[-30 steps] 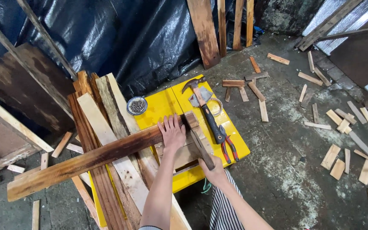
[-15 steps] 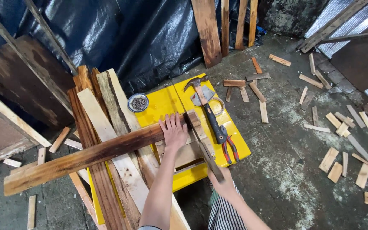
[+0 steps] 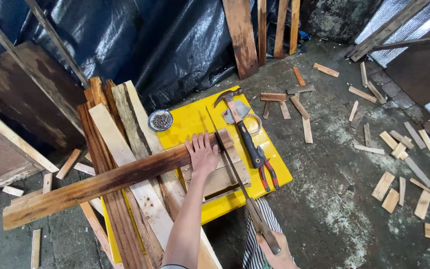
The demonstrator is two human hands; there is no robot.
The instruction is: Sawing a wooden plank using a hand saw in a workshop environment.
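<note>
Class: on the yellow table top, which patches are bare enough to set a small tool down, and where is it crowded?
Bare yellow table top lies between the tin of nails and the hammer, though the saw blade runs along its edge. The right rim beyond the pliers is free. Planks crowd the left side.

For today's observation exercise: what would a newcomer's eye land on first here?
The bright yellow table at centre, where the left hand presses a long dark plank flat. The right hand, at the bottom edge, holds a handsaw across the plank's end; a hammer and red-handled pliers lie beside it.
</note>
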